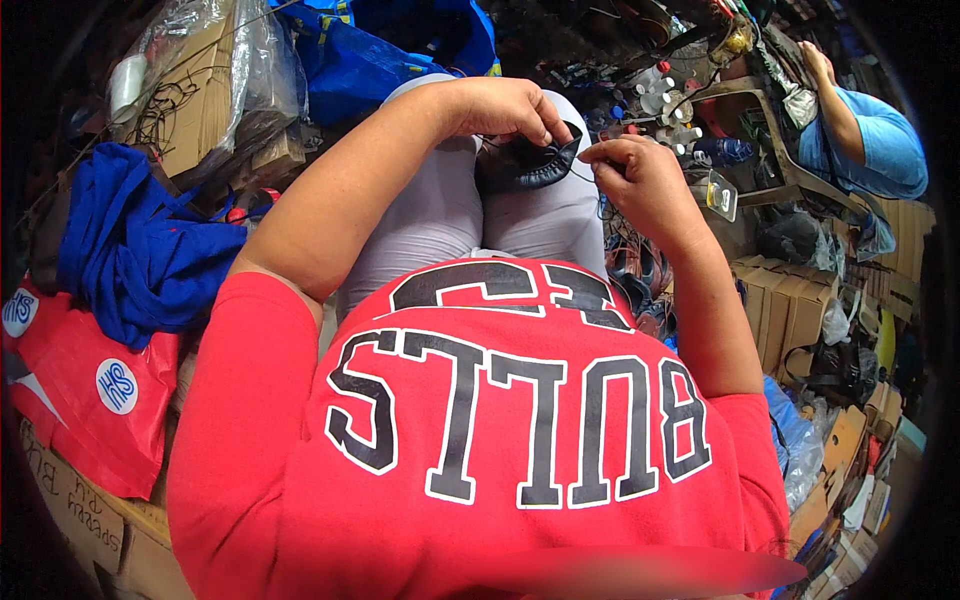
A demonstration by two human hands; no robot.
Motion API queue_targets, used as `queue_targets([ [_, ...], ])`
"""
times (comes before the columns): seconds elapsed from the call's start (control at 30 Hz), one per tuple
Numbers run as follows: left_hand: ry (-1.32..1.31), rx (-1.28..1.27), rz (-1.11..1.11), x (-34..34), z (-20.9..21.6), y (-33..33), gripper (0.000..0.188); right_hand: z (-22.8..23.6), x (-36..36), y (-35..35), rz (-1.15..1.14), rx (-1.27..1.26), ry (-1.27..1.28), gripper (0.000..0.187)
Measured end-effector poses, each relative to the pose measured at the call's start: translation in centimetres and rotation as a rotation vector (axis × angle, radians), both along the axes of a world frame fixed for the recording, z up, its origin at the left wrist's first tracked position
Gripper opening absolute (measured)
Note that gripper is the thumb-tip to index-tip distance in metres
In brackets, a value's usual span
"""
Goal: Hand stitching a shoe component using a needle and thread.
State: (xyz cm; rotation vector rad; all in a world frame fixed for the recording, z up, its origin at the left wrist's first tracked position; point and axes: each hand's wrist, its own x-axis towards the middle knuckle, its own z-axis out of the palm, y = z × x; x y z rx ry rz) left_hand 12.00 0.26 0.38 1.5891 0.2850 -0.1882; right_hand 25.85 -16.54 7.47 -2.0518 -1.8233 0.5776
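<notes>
A black leather shoe upper (535, 165) with a puckered seam lies across my thighs near my knees. My left hand (515, 108) bends over its far edge, with thumb and fingers pinched on the leather. Just to the right of it, my right hand (640, 178) is closed in a pinch, its fingertips close to the upper's right side. A thin dark strand, possibly thread, shows between those fingertips and the leather. Whatever the right fingers hold is too small to make out. Both forearms reach inward over my grey trousers (425, 215).
A blue bag (350, 60) stands beyond my knees. Blue cloth (140, 235) and a red plastic bag (85, 400) lie left, above cardboard boxes. Bottles (655, 100), a wooden frame (765, 130) and cartons (785, 310) crowd the right. Another person's blue sleeve (880, 140) is at far right.
</notes>
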Motion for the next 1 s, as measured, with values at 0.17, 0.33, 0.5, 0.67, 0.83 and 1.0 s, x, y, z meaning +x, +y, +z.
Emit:
queue_targets([
  [0.17, 0.013, 0.018, 0.005, -0.1, 0.5, 0.1, 0.034, -0.6, -0.8, -1.1, -0.033, 0.038, -0.063, 0.019],
  [0.33, -0.001, 0.034, -0.022, 0.6, 0.5, 0.3, 0.032, -1.2, -0.2, -1.4, -0.032, 0.082, -0.035, 0.019],
  [0.5, -0.039, 0.137, -0.077, 1.8, 0.0, 0.8, 0.027, -0.9, 0.3, -0.6, 0.051, 0.096, -0.088, 0.018],
  [0.67, -0.029, 0.170, -0.101, 2.7, -0.5, 0.8, 0.025, -2.0, 2.3, -0.6, -0.022, -0.038, 0.185, 0.016],
  [0.83, -0.053, 0.103, -0.162, 3.1, -0.9, 1.1, 0.028, -3.9, 4.6, -0.8, -0.061, -0.212, 0.491, 0.021],
  [1.0, -0.060, 0.073, -0.176, 3.4, -1.4, 1.2, 0.029, -5.0, 5.6, -1.1, -0.119, -0.332, 0.832, 0.029],
])
